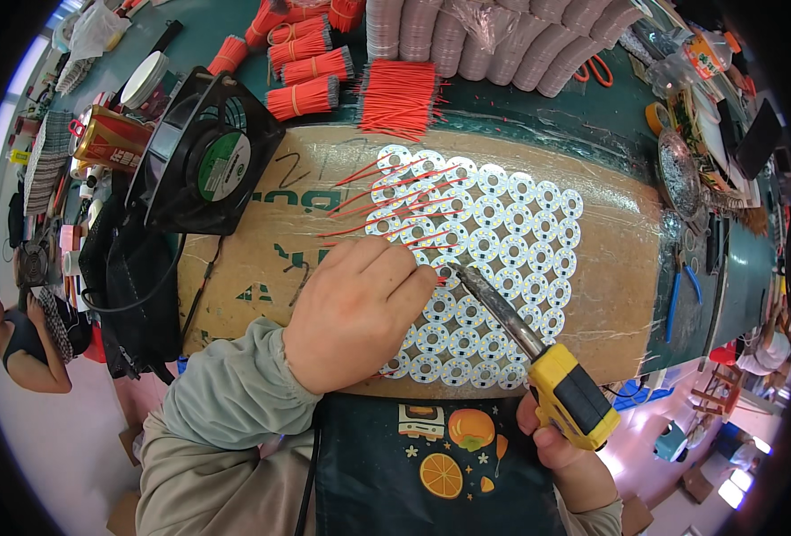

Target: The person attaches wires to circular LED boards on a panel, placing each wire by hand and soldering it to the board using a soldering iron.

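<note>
The left hand (355, 304) comes in over the cardboard (610, 313) with its back up, wrist slightly bent, forearm in a grey-green sleeve (239, 384) slanting from the lower left. Its fingers lie together, curled down toward the round white boards (500, 239); the fingertips are mostly hidden, so I cannot tell whether they are clamped on a wire.

The right hand (561, 447), low at the right near the apron (378, 473), is closed around the yellow-and-black handle of a soldering iron (574, 397). The iron points up and left across the boards, its tip just beside the left hand's fingers.

The boards lie in close rows on the cardboard, which rests on the desk (503, 105). Red wires trail leftward from the upper-left boards. Beyond them is 1 loose pile of red wires (398, 96); a black fan (225, 165) stands to the left.
</note>
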Demonstrator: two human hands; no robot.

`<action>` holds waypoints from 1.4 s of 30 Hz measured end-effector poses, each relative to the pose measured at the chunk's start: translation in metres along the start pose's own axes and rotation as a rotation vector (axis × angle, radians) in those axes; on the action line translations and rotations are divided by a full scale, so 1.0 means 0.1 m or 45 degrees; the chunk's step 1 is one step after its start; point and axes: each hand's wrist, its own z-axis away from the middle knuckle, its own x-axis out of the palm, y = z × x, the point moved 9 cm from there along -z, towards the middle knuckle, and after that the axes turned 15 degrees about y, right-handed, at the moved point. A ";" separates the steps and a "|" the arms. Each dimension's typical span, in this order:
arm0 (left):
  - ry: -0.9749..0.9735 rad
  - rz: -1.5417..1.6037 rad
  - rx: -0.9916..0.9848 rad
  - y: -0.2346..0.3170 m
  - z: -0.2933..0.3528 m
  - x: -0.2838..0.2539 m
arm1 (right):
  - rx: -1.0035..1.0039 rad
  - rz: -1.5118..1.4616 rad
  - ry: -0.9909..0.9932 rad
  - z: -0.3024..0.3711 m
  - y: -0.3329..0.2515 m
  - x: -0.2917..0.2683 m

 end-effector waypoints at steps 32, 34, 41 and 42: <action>-0.013 -0.032 -0.001 0.11 0.04 0.04 | -0.091 0.114 0.007 0.14 0.14 0.00; -0.013 -0.035 -0.001 0.11 0.04 0.04 | -0.085 0.099 0.013 0.14 0.14 -0.01; 0.011 -0.026 0.012 0.11 0.04 0.04 | -0.133 0.310 -0.087 0.12 0.10 0.04; 0.009 -0.027 0.010 0.11 0.04 0.04 | -0.133 0.309 -0.087 0.12 0.10 0.04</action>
